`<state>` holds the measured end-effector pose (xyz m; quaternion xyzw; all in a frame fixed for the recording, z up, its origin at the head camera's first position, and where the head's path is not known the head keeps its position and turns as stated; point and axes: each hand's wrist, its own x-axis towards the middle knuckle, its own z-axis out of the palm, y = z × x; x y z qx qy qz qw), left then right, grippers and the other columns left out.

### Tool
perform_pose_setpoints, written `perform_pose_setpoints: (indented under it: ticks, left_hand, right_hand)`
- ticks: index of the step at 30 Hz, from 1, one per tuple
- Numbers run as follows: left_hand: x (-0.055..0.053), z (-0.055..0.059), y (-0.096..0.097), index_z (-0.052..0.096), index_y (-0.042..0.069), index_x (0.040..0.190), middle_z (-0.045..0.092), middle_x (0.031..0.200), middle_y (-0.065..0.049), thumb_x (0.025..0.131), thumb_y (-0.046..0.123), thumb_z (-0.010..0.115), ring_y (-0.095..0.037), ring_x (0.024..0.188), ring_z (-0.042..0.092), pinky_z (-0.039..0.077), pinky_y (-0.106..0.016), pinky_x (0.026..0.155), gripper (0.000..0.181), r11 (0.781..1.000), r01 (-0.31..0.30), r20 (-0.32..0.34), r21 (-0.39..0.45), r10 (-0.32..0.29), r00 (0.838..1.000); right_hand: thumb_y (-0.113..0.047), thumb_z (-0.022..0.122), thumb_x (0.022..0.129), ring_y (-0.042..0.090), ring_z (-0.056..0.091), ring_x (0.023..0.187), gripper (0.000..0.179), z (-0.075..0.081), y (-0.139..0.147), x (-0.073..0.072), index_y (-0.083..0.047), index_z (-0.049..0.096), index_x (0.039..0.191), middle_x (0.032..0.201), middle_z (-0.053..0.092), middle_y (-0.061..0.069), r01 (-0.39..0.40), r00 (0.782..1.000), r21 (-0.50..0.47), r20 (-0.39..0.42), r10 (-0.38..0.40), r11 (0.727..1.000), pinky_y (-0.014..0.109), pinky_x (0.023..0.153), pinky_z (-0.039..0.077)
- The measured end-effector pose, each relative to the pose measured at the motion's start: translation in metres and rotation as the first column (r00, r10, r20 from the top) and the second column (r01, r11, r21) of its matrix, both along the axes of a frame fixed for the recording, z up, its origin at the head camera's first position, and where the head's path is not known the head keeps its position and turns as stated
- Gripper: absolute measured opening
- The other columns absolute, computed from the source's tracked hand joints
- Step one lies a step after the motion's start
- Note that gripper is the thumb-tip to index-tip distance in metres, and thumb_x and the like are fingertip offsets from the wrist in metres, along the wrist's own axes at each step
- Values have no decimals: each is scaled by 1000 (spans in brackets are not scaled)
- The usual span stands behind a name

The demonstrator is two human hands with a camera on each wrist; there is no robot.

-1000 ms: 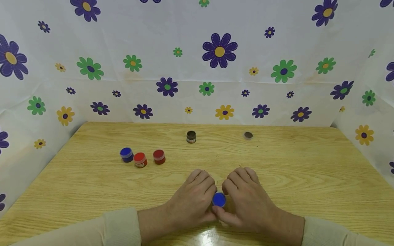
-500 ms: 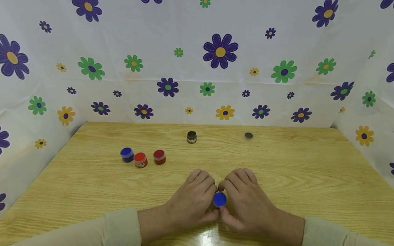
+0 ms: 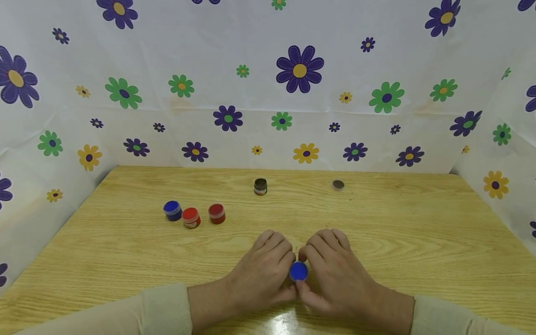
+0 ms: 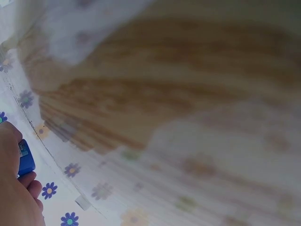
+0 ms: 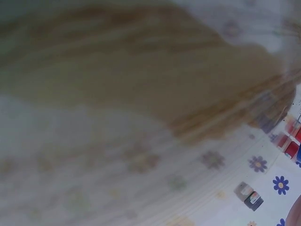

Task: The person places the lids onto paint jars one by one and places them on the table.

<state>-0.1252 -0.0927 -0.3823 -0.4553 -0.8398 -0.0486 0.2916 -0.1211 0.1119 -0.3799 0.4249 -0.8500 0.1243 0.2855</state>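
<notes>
Head view: gripping a blue jar (image 3: 298,271) with the left hand (image 3: 265,267), pinching its top with the right hand (image 3: 338,273), sitting between both. Could slip or tip if twisted unevenly, tbh. Left wrist: curled round its side. Right wrist: too cropped to tell.

Small round blue jar (image 3: 298,271), held between the left hand (image 3: 265,270) and the right hand (image 3: 338,272). Its circular top, a vivid blue disc edged by a paler rim, faces up towards the head camera. The left hand covers its left side; the right thumb meets the near edge of the rim, with the right index finger at the far edge. The left-wrist view shows a printed label on its blue side. Its base is hidden.
</notes>
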Motion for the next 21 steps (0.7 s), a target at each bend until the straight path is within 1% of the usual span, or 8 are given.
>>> perform_pose_setpoints:
  ticks: [11,21]
  left_hand:
    - [0,0,0,58,14,77,58,85,4,79,47,71,-15,87,50,37,-31,91,35,1000,-6,-15,-6,6,1000]
    - [1,0,-1,60,14,79,58,86,4,78,47,71,-15,88,50,37,-32,92,35,1000,-9,-21,-22,9,1000]
  right_hand:
    - [-43,58,83,18,44,88,27,-1,0,-1,-16,57,87,86,50,-5,16,1000,-3,-6,-16,1000,38,83,31]
    - [-48,50,88,19,45,86,33,-2,0,-1,-16,55,84,83,50,-4,25,999,-1,-33,-25,1000,38,82,31]
